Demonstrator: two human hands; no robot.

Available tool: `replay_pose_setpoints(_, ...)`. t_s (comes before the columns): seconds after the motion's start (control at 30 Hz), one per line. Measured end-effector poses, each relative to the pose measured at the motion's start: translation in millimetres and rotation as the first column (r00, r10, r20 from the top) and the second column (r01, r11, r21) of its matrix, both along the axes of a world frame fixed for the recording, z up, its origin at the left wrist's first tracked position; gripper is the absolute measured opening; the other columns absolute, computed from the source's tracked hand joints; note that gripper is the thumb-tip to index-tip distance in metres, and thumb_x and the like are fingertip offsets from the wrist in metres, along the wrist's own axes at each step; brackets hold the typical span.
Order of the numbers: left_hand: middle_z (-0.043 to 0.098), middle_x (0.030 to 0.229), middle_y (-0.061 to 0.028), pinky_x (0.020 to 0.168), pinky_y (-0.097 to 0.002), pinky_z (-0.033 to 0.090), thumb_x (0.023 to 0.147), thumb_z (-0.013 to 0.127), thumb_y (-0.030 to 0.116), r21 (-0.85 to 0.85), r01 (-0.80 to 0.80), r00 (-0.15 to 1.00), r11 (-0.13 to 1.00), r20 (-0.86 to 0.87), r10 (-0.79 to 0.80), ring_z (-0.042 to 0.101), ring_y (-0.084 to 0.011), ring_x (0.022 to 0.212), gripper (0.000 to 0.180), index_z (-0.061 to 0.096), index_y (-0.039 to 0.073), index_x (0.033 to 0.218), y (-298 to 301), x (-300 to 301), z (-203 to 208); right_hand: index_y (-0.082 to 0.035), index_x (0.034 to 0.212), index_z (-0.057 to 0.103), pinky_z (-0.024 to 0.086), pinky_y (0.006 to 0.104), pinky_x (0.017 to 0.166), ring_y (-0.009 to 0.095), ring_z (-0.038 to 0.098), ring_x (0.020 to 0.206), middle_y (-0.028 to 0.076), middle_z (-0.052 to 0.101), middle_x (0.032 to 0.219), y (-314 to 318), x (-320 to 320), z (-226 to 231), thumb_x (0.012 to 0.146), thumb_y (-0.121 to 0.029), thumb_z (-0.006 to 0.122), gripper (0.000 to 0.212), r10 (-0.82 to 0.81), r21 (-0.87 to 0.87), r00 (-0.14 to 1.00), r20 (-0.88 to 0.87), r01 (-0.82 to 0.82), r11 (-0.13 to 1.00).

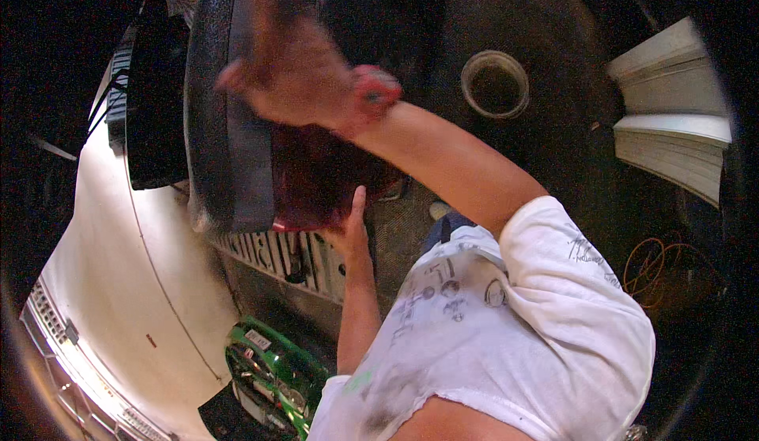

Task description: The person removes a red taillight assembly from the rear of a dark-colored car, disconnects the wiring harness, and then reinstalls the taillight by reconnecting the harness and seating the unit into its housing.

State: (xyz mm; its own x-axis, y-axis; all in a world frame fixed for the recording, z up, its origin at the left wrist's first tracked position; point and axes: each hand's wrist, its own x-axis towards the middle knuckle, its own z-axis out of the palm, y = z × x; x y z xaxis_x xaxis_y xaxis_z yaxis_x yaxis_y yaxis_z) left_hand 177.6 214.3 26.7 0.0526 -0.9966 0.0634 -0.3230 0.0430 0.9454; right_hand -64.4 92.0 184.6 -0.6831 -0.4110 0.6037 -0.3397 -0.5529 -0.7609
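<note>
1. Right hand (296,77): raised high, wearing a red wrist strap (375,89); its grip lies against the rim of a dark curved panel (229,124). The picture is blurred here, so whether the fingers curl round the rim or rest flat cannot be told.
2. Left hand (353,231): below and slightly right of the right-hand grip; the fingers are extended upward and pressed together, touching the underside of a dark red part (316,176). This grip pinches nothing.
3. Dark curved panel: directly under the right-hand grip, running down to the left of the left hand; a grey band runs along its length.
4. Dark red part: between the two grips, just beside the panel's inner edge, above the left fingertips.
5. Ribbed metal grille (285,255): just left of and below the left hand.
6. White car body (126,283): well left of and below both grips, curving toward the lower edge.
7. Green device (273,378): well below the left hand, beside the left forearm.
8. Round opening (495,85): to the right of the right-hand grip, in a dark surface.
9. Pale ribbed slats (672,124): far right of both grips.
10. White printed T-shirt (506,322): below the right forearm.
</note>
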Motion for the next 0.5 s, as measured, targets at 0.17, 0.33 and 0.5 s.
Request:
replay_pose_setpoints(0.17, 0.050, 0.153, -0.0146, 0.119, -0.0440, 0.041, 0.078, 0.092, 0.003, 0.004, -0.048, 0.998, 0.999, 0.032, 0.048, 0.052, -0.0289, 0.135, 0.090, 0.043, 0.001, 0.153, -0.1, -13.4, 11.0, 0.005, 0.144, 0.048, 0.045, 0.0568, 0.109, 0.050, 0.056, 0.129, 0.032, 0.061, 0.132, 38.6, -102.8, -106.9, 0.102, -0.042, 0.055, 0.063, -0.199, 0.277, 0.979, -0.044, 0.203, 0.939)
replay_pose_setpoints(0.33, 0.052, 0.152, -0.0133, 0.119, -0.0435, 0.041, 0.076, 0.093, 0.002, -0.033, -0.088, 0.996, 0.996, -0.010, 0.088, 0.054, -0.0290, 0.133, 0.091, 0.043, 0.001, 0.153, -11.2, -2.0, -2.4, 0.005, 0.146, 0.046, 0.042, 0.0557, 0.113, 0.047, 0.052, 0.134, 0.031, 0.056, 0.138, 27.7, -55.6, -101.2, 0.104, -0.039, 0.052, 0.061, -0.393, 0.136, 0.884, 0.255, 0.370, 0.919)
replay_pose_setpoints(0.5, 0.049, 0.153, -0.0176, 0.119, -0.0459, 0.040, 0.076, 0.092, 0.000, -0.081, 0.031, 0.995, 0.996, -0.088, -0.038, 0.051, -0.0289, 0.136, 0.096, 0.036, -0.003, 0.154, -11.3, -2.8, -8.7, 0.006, 0.148, 0.043, 0.038, 0.0546, 0.116, 0.045, 0.048, 0.138, 0.029, 0.051, 0.144, -25.3, 61.3, -23.7, 0.106, -0.035, 0.048, 0.059, -0.093, -0.075, 0.993, -0.078, 0.087, 0.993)
